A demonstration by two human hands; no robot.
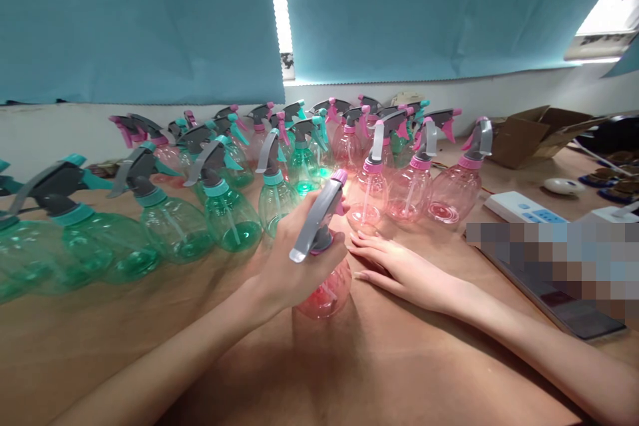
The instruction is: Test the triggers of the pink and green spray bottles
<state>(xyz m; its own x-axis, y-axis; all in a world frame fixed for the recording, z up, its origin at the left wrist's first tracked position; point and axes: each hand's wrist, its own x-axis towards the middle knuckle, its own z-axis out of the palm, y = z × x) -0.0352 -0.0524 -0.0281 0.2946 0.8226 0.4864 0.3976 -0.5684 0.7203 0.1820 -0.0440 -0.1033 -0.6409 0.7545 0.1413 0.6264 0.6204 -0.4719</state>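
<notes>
Upper left and across the top of the frame: blue curtain, hung behind the table. Left half of the frame: green spray bottles, clear plastic with grey triggers and teal collars, standing upright in loose rows that run back toward the wall. Centre, lower: left hand, closed around the neck of the pink spray bottle, fingers wrapped just under the grey trigger head. The bottle stands on the table near the front edge, apart from the rows, and leans a little toward the person. Just right of it: right hand, open, palm down and fingers stretched flat on the table, beside the bottle but not touching it. Behind and to the right: pink spray bottles, upright, grey triggers with pink collars. Right side: white power strip, open cardboard box farther back, a flat dark device at the table edge, partly blurred. Handling note: the bottle looks light and empty, so a firm hold at the neck with the base squarely on the table should steady it best. The free hand is well placed to brace the body, and the elbow should stay clear of the near green row.
</notes>
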